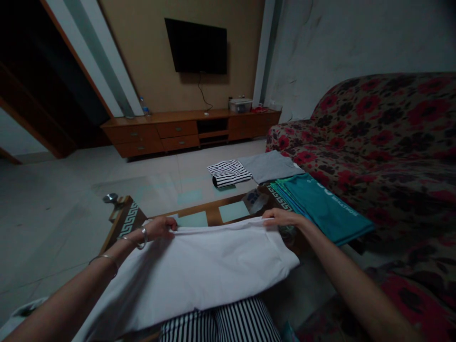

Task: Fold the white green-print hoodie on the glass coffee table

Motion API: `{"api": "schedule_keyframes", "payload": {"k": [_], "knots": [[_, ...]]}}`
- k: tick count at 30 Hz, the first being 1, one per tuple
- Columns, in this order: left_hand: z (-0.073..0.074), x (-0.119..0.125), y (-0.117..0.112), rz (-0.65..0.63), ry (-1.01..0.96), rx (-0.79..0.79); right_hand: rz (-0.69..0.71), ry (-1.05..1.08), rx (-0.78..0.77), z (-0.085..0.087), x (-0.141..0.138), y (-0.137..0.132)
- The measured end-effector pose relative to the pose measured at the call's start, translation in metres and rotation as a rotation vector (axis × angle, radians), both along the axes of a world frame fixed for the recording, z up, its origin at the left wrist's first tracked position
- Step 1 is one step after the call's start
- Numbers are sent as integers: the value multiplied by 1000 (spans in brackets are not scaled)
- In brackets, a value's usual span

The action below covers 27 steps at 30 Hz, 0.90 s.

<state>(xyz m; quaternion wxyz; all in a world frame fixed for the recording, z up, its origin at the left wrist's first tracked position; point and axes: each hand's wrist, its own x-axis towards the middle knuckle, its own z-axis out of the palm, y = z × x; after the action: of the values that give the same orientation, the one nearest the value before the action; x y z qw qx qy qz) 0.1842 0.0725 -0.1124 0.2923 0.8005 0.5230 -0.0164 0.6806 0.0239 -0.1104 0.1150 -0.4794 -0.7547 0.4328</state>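
We log the left hand (160,228) closed in a pinch on the far hem of a white shirt (192,278), and the right hand (281,218) holding that same hem, fingers nearly flat. The shirt lies across our striped trousers (221,325) at 6 o'clock, its far hem over the glass-topped desk (213,213). On the desk, folded teal shirts (320,209) sit at 1 o'clock; a folded striped garment (228,173) and a folded grey garment (269,166) sit near 12 o'clock.
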Motion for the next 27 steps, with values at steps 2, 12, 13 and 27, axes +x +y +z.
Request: {"api": "schedule_keyframes", "payload": {"k": [2, 12, 13, 27], "knots": [[4, 1, -2, 15, 14, -8, 22, 3, -6, 2, 0, -4], [1, -3, -1, 32, -84, -77, -129, -33, 84, -19, -5, -9], [-1, -5, 0, 55, -85, -102, -173, -45, 92, -23, -7, -9], [-23, 3, 18, 150, 225, 252, -640, 57, 364, -65, -20, 30]]}}
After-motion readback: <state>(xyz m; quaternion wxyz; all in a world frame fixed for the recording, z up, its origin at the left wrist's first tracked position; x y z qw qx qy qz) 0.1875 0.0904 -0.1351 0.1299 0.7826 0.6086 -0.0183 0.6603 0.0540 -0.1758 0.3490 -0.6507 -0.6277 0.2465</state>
